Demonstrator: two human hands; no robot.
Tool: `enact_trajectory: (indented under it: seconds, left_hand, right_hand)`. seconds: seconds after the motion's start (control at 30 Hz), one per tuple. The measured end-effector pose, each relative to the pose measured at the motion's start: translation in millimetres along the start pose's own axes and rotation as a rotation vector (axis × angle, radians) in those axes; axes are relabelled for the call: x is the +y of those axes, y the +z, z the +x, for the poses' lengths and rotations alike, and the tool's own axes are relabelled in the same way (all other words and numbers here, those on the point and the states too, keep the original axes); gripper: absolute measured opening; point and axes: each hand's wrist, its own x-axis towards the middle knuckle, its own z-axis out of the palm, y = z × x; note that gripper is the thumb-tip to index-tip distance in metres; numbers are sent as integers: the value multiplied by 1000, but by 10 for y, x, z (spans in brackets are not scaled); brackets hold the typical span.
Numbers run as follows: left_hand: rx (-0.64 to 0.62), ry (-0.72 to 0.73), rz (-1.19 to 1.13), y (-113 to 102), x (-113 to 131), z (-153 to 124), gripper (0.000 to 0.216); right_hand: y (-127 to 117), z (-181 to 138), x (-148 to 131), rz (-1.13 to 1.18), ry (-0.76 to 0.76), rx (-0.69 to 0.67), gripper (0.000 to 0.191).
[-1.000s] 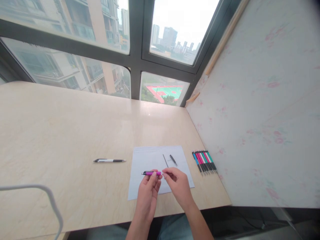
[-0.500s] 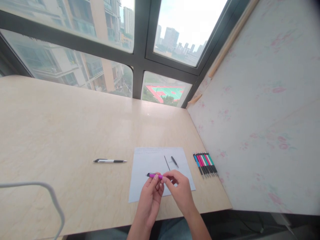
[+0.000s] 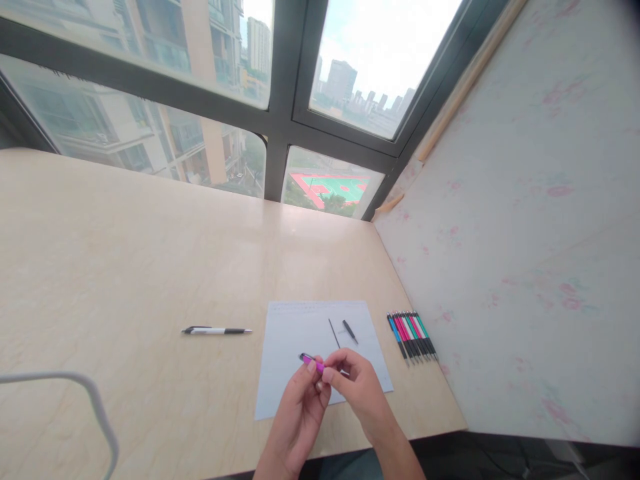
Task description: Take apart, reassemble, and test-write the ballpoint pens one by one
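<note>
Both hands meet over a white sheet of paper [image 3: 295, 333] near the desk's front edge. My left hand [image 3: 301, 410] pinches a magenta pen barrel [image 3: 311, 361] whose black end points up and to the left. My right hand [image 3: 357, 387] is closed at the barrel's other end, fingertips touching the left hand's. Just beyond the hands, on the paper, lie a thin dark refill [image 3: 333, 333] and a short black pen tip piece [image 3: 349, 331].
A white-and-black pen [image 3: 216, 330] lies on the desk [image 3: 125, 267] to the left of the paper. A row of several coloured pens [image 3: 412, 334] lies at the right, by a floral-patterned wall panel [image 3: 525, 233]. A white curved rail [image 3: 75, 400] shows at bottom left. Windows stand behind.
The pen barrel has tilted from level to slanting, its black end raised to the left. Both hands drew closer together and slightly nearer me; less of the barrel shows.
</note>
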Motion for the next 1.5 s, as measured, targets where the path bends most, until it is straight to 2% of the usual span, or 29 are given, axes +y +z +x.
enact_trajectory:
  seconds: [0.3,0.47,0.57,0.67,0.73,0.8,0.9,1.03,1.27,1.37,1.5]
  left_hand:
    - [-114,9,21,-5,15,-28,7]
    - [-64,-14,-74,3,43,-16,7]
    - [-11,-2,-152,15,97,-2,16]
    - [38,63,-121,19,134,10,18]
    - [76,126,-32,16,133,19,13]
    - [104,182,45,9,118,26,10]
    - [108,213,84,0,98,33,8]
    - [99,211,96,1,105,38,8]
    - [103,201,105,19,108,14,9]
    - [102,204,109,19,106,12,9]
    - [96,231,109,-2,120,31,8]
  right_hand:
    - [56,-43,-60,96,12,-29,17]
    - [12,-60,-12,16,-20,-30,15]
    - [-116,-21,120,-215,-82,92,19]
    - [-262,63,243,-642,-183,270,19]
    - [-310,127,280,-892,-218,336,23]
    - [-300,187,279,-1068,-214,349,28]
    - [-206,263,244,-1274,-154,298,31]
    - [-85,332,213,-1444,-32,219,29]
    - [-112,380,262,-1384,31,233,26]
    - [-180,331,272,-1276,-39,246,22]
    - [-288,138,207,-967,-193,216,10]
